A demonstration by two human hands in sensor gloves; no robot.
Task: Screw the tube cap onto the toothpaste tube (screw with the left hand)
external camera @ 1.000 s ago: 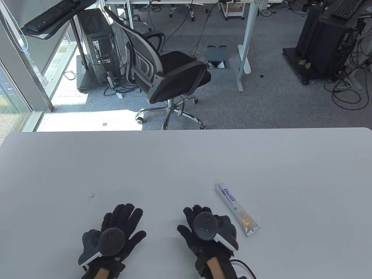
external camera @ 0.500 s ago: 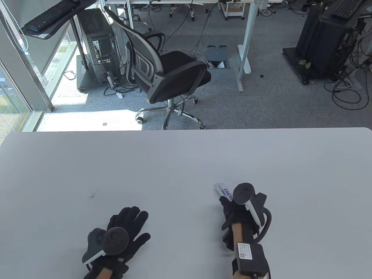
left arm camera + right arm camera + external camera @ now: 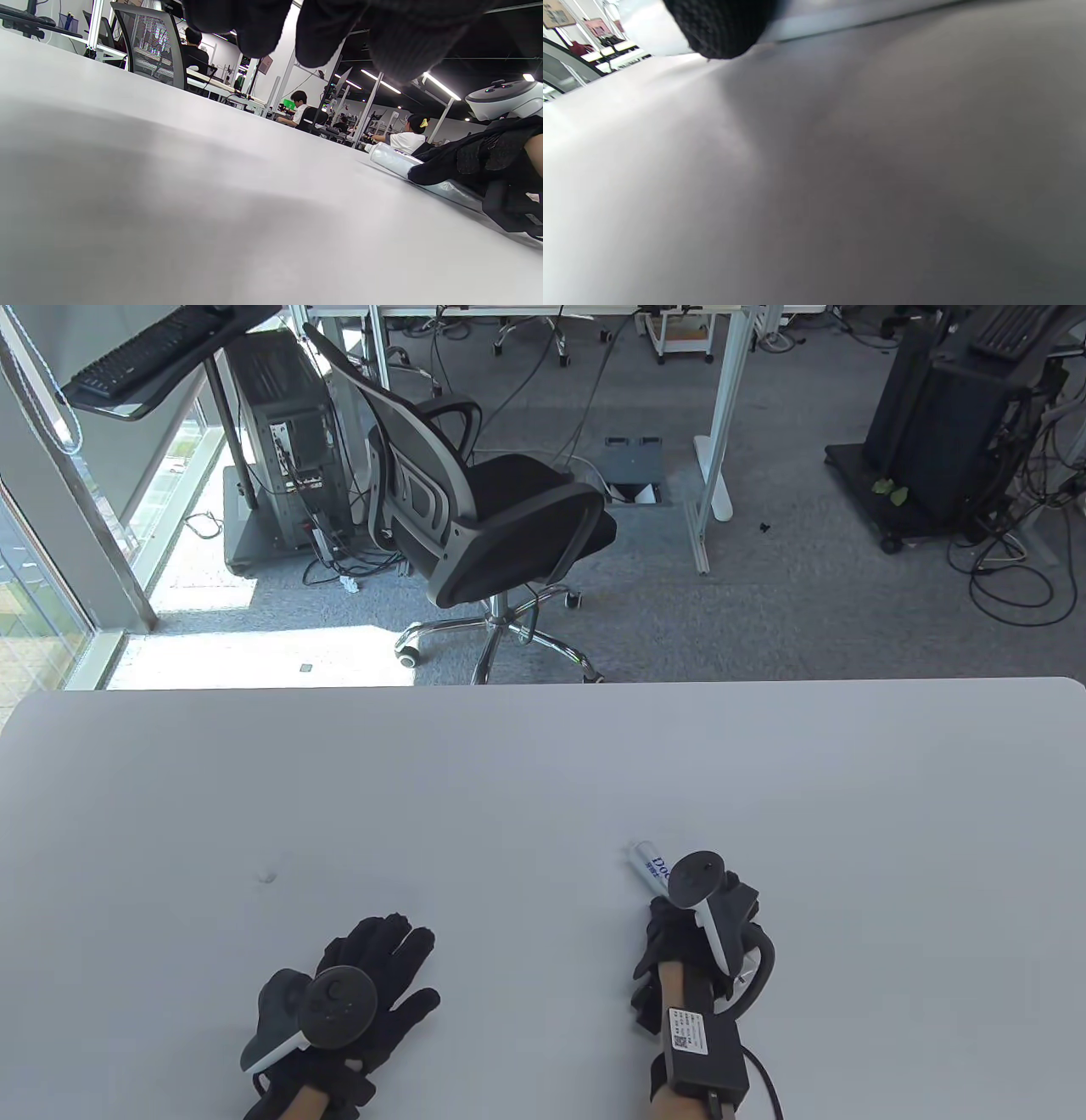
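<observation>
The white toothpaste tube [image 3: 646,862] lies on the table at the front right, with its narrow end pointing away from me. My right hand [image 3: 672,923] is turned on its side over the tube's near half and grips it, hiding that half. In the left wrist view the tube [image 3: 390,156] lies flat under the right hand [image 3: 462,156]. My left hand [image 3: 386,976] rests flat on the table at the front left, fingers spread and empty. I see no loose cap. The right wrist view shows one fingertip [image 3: 721,29] close above the table.
The white table [image 3: 509,814] spans the view, with a small mark [image 3: 268,876] left of centre. A black office chair [image 3: 501,526] stands beyond the far edge. A cable [image 3: 764,976] loops from my right wrist.
My right hand moved right from the table in front of me onto the tube and closed around it. My left hand shifted slightly right and stayed flat.
</observation>
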